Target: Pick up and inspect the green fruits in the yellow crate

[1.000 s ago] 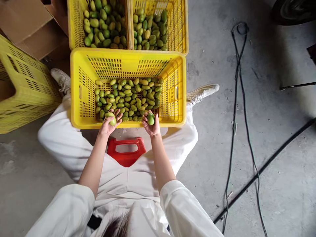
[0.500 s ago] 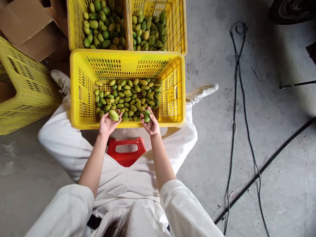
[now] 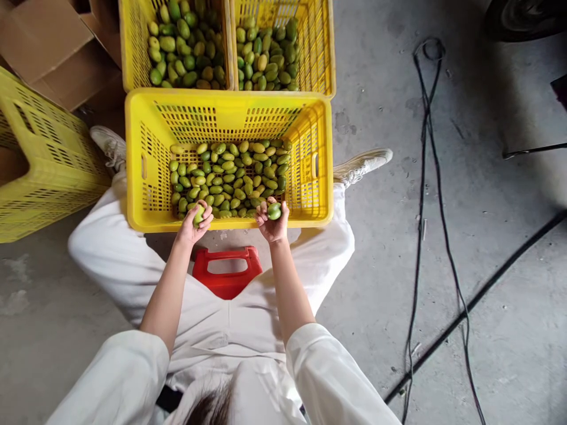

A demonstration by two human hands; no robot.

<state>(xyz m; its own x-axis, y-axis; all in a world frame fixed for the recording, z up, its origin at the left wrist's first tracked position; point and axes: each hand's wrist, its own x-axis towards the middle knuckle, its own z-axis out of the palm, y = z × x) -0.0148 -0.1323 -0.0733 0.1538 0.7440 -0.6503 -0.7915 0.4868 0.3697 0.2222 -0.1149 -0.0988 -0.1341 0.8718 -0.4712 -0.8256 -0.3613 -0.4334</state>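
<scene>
Between my knees stands a yellow slotted plastic crate [image 3: 230, 100] with a layer of small green and yellowish oval fruits [image 3: 230, 171] on its bottom; they look like small mangoes. At the crate's near rim, my left hand [image 3: 190, 229] has its fingers curled round a light green fruit [image 3: 199, 216]. To the right, also over the near rim, my right hand [image 3: 273, 230] holds a darker green fruit [image 3: 274, 211] between thumb and fingers. The two hands are apart, palms turned up.
Beyond the crate, a divided yellow crate [image 3: 234, 44] holds more green fruits. Another yellow crate [image 3: 48, 147] tilts at the left beside cardboard boxes [image 3: 48, 47]. A red plastic stool [image 3: 228, 283] is under me. Black cables [image 3: 432, 141] lie on the concrete floor at right.
My left hand opened flat under its fruit, then curled round it again. My right hand has turned its fruit about in the fingers. The crates and loose fruits stay put.
</scene>
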